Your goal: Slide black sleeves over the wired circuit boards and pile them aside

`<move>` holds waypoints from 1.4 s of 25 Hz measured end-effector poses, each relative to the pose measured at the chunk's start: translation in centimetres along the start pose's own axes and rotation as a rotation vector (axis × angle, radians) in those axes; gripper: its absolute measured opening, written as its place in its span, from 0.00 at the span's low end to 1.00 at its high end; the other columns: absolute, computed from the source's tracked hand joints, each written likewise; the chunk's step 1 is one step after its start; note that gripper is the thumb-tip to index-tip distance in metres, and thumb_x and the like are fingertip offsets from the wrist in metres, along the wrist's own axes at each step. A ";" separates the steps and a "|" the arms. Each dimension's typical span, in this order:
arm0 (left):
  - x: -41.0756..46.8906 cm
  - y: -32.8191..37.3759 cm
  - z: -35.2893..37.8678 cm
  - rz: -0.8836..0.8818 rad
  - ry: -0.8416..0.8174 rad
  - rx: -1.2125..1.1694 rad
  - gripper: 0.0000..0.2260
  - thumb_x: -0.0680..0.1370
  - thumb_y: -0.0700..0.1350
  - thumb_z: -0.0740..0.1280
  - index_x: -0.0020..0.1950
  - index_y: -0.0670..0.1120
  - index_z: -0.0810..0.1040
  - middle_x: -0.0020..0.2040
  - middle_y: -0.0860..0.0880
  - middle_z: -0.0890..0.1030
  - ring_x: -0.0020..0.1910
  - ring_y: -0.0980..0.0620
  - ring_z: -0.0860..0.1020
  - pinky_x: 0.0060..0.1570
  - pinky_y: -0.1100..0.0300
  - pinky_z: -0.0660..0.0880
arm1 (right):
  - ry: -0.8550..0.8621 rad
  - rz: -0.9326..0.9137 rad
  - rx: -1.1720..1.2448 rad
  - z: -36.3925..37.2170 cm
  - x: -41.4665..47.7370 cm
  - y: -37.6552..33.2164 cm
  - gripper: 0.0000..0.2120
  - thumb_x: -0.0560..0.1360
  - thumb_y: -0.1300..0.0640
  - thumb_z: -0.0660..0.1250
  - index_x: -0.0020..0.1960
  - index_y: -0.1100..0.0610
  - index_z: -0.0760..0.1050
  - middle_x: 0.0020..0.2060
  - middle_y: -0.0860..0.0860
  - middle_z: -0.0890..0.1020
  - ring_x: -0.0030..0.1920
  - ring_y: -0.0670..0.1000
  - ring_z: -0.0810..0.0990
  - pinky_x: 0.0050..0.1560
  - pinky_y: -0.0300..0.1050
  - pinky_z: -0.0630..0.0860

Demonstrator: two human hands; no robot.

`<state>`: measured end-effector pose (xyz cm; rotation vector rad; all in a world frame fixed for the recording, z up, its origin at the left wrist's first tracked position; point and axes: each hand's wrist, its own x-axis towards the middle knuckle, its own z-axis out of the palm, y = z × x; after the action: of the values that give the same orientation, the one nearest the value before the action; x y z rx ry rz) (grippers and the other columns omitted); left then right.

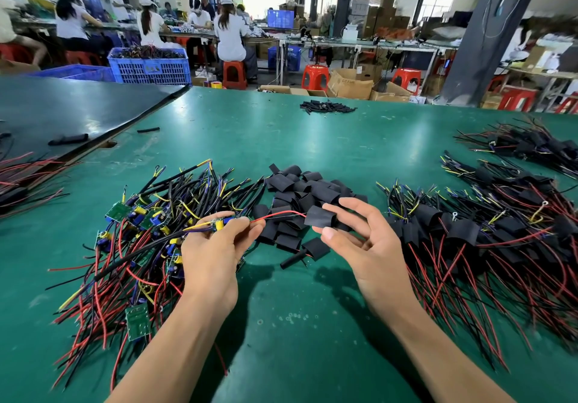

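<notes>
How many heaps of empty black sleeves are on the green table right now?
2. The big heap lies between the board pile and the sleeved pile; a smaller heap sits far beyond it. More may be hidden under those piles.

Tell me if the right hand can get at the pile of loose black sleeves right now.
Probably yes: the right hand sits at the near edge of the sleeve pile with nothing between, though it pinches one sleeve.

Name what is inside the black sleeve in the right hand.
A red wire from the board in the left hand reaches the black sleeve in the right hand; the interior itself is covered.
</notes>
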<state>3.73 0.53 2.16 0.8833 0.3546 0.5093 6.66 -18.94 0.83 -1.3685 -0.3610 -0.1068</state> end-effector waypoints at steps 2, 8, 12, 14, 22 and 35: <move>0.0 0.0 0.0 -0.018 -0.013 0.012 0.08 0.75 0.27 0.66 0.45 0.38 0.73 0.34 0.39 0.82 0.40 0.39 0.85 0.41 0.61 0.81 | -0.024 0.022 -0.010 -0.1 0.0 -0.1 0.21 0.74 0.67 0.73 0.62 0.51 0.75 0.58 0.48 0.84 0.53 0.56 0.86 0.57 0.43 0.79; -0.1 -0.2 0.0 -0.081 -0.095 0.047 0.06 0.76 0.28 0.67 0.49 0.37 0.74 0.36 0.40 0.83 0.41 0.40 0.86 0.41 0.61 0.81 | -0.091 0.069 0.039 0.0 0.0 0.0 0.21 0.75 0.68 0.72 0.64 0.54 0.73 0.58 0.51 0.84 0.52 0.58 0.86 0.58 0.50 0.81; -0.1 -0.2 -0.1 -0.171 -0.133 0.065 0.08 0.75 0.30 0.68 0.53 0.36 0.76 0.38 0.39 0.82 0.39 0.43 0.85 0.38 0.62 0.81 | -0.024 0.080 0.170 -0.1 0.2 0.0 0.18 0.77 0.69 0.69 0.64 0.57 0.74 0.56 0.55 0.85 0.51 0.60 0.86 0.52 0.45 0.82; -0.1 -0.2 0.0 -0.237 -0.142 0.052 0.10 0.74 0.31 0.70 0.54 0.37 0.77 0.38 0.39 0.83 0.38 0.45 0.85 0.36 0.62 0.81 | -0.006 0.085 0.206 -0.2 0.3 0.0 0.18 0.77 0.69 0.67 0.65 0.58 0.73 0.55 0.56 0.84 0.52 0.61 0.86 0.53 0.46 0.82; -0.8 -0.3 0.1 -0.308 -0.256 0.141 0.16 0.64 0.37 0.75 0.50 0.37 0.78 0.41 0.38 0.84 0.39 0.47 0.85 0.37 0.61 0.82 | -0.042 0.081 0.100 -0.4 0.3 -0.1 0.19 0.78 0.72 0.64 0.65 0.57 0.73 0.56 0.55 0.84 0.50 0.59 0.86 0.52 0.46 0.81; -1.1 -0.3 1.0 -0.478 -0.389 0.276 0.15 0.82 0.53 0.60 0.53 0.44 0.79 0.42 0.47 0.83 0.38 0.50 0.81 0.39 0.55 0.77 | -0.094 0.145 0.166 0.2 0.1 0.2 0.23 0.75 0.71 0.70 0.66 0.54 0.74 0.54 0.52 0.86 0.47 0.60 0.87 0.48 0.43 0.82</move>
<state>3.40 -0.83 2.60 1.0979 0.2685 -0.1593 6.79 -18.73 0.72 -1.2337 -0.3398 0.1059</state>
